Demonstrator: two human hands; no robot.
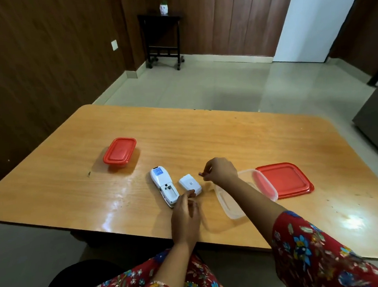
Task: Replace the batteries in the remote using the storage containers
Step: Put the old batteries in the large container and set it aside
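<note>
A white remote (163, 186) lies face down near the table's front, its battery bay open and looking empty. Its white battery cover (189, 184) lies just to the right. My left hand (185, 213) rests by the remote's near end, fingers loosely apart, holding nothing I can see. My right hand (218, 171) hovers right of the cover, fingers pinched on a small battery (200, 174) whose tip sticks out. An open clear container (235, 204) sits under my right forearm, its red lid (284, 179) lying beside it. A closed red-lidded container (120, 152) stands further left.
The wooden table (228, 140) has rounded corners and its front edge runs close to my lap. Beyond it are a tiled floor, a small dark side table (163, 39) with a pot, and a white door (313, 15).
</note>
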